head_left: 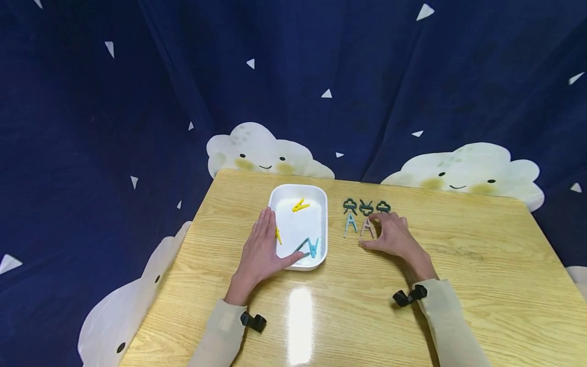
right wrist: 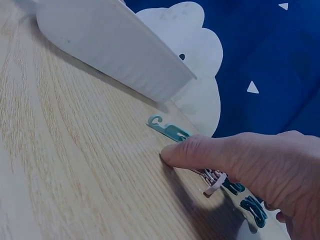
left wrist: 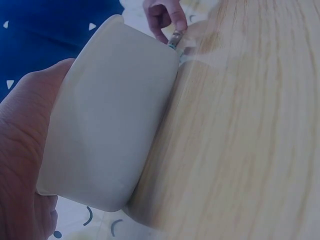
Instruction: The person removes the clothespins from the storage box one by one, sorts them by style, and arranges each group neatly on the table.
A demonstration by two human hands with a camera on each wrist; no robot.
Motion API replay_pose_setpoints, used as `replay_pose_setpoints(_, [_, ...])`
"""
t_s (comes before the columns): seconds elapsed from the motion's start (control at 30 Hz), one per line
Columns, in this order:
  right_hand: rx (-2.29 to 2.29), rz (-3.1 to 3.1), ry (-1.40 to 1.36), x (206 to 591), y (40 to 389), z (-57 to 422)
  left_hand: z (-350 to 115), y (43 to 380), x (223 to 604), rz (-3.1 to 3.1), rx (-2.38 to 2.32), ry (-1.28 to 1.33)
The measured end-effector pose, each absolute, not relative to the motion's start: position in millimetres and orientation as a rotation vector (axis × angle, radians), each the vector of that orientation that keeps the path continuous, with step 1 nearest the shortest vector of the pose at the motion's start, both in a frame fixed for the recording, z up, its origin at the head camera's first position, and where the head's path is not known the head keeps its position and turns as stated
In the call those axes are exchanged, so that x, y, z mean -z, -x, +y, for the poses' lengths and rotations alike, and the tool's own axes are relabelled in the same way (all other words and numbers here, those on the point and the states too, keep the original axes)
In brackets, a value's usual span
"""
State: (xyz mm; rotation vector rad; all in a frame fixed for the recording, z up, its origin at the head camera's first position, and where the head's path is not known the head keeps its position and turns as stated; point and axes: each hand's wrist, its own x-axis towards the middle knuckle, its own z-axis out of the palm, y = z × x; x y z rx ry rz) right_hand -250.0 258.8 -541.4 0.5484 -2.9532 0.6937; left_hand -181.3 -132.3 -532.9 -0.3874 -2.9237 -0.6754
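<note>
My left hand rests against the left side of a white plastic tray, fingers straight along the rim and thumb spread across its near end. Inside the tray lie a yellow clothespin, another partly behind my fingers, and a light blue clothespin beside a dark green piece. On the table to the right, my right hand curves thumb and index finger around the two ends of a pale pink clothespin. A light blue clothespin lies just left of it.
Behind the light blue and pink clothespins is a row of dark green clips, the rightmost partly hidden by my right hand. The wooden table ends at a dark blue curtain with white clouds.
</note>
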Motion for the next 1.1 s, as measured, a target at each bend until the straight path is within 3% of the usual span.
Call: replay_pose_setpoints(1.1, [-0.744,-2.858,-0.553,532.2,249.0,247.0,-132.1,180.4,533.4,-2.895,0.677,0.389])
